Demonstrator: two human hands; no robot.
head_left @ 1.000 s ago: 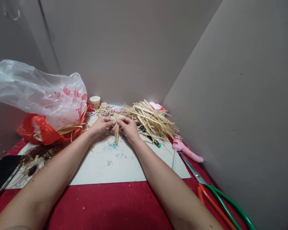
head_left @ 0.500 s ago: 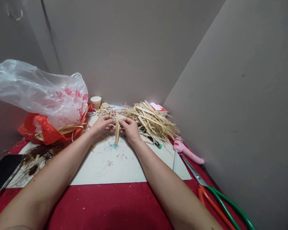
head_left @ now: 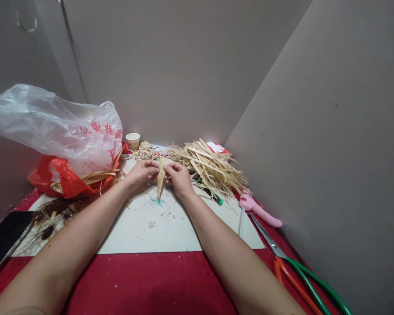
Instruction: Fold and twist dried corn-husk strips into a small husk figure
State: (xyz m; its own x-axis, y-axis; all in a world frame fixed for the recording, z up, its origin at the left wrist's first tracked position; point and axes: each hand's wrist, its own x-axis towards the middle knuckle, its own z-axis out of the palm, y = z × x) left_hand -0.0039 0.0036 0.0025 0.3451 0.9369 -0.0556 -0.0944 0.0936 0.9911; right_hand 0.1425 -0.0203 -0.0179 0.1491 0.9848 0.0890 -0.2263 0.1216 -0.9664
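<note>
A pale, dry leaf strip (head_left: 160,181), wider in the middle and pointed at its lower end, is held upright between my two hands. My left hand (head_left: 144,171) pinches its left edge with thumb and fingers. On the opposite edge, my right hand (head_left: 178,176) grips it the same way. Beneath the hands lies a white board (head_left: 147,236) with blue and dark stains. A large heap of dry straw-coloured strips (head_left: 213,168) sits just beyond my right hand.
Left stand a clear plastic bag (head_left: 68,131), a red bag (head_left: 65,177), brown fibres (head_left: 54,218) and a black flat device (head_left: 6,236). A paper cup (head_left: 133,141) is behind. Right are a pink glue gun (head_left: 259,210), large scissors (head_left: 277,249) and a green-tipped tool (head_left: 218,199). Grey walls enclose the table.
The leaf strip looks slightly wider at its upper part between my fingers. Both hands keep their hold in nearly the same place; the whole view has shifted slightly.
</note>
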